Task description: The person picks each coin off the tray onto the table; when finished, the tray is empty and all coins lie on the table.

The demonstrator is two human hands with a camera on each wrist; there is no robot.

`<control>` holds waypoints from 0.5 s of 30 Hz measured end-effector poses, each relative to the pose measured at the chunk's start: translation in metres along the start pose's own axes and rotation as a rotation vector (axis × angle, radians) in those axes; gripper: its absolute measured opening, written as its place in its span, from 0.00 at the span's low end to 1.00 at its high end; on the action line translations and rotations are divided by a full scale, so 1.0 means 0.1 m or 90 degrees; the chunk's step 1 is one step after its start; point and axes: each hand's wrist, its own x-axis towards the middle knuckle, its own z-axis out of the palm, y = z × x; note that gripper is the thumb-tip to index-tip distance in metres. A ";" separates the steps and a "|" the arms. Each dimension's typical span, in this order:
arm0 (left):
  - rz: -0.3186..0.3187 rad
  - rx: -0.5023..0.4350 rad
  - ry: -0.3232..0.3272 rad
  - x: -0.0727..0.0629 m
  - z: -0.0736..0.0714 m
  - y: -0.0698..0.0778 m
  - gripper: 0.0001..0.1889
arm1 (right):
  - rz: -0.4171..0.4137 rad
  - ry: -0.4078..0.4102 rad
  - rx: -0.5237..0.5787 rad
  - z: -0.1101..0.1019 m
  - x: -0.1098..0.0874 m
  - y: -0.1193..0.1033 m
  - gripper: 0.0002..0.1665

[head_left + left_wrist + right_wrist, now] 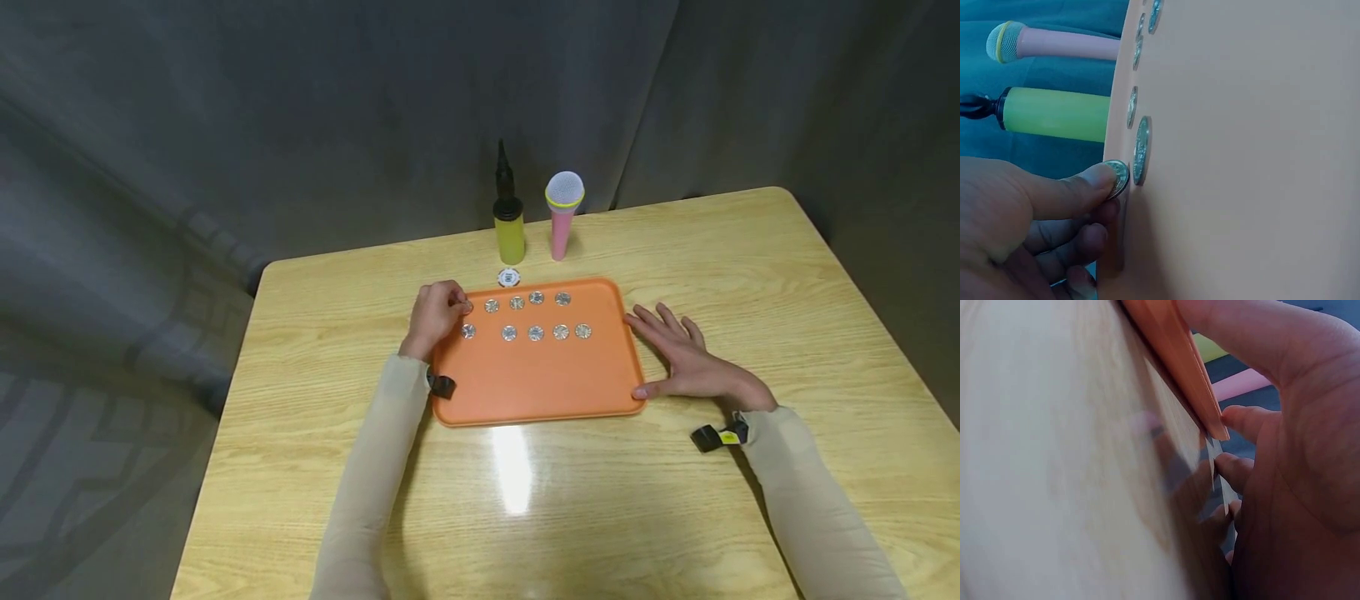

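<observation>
My left hand [433, 318] is at the far left corner of an orange tray [540, 383]. Between its thumb and finger it pinches a silver coin [1120, 178], tilted and just over the rim in the left wrist view. Several more silver coins [536, 333] lie flat on the tray in two rows, with a wider gap in the nearer row after its leftmost coin [468, 331]. On the opposite side, my right hand [690, 367] spreads its fingers beside the tray, thumb and a fingertip touching its right rim.
Behind the tray a white round chip [508, 277] lies on the wooden table [315, 333]. Beyond it stand a yellow-green hand pump [511, 242] with a black nozzle and a pink toy microphone [561, 233]. A dark curtain [375, 125] hangs along the table's back edge.
</observation>
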 end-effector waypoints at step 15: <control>0.015 -0.071 0.014 0.00 -0.06 -0.08 0.05 | 0.003 -0.006 -0.005 0.00 0.01 0.04 0.68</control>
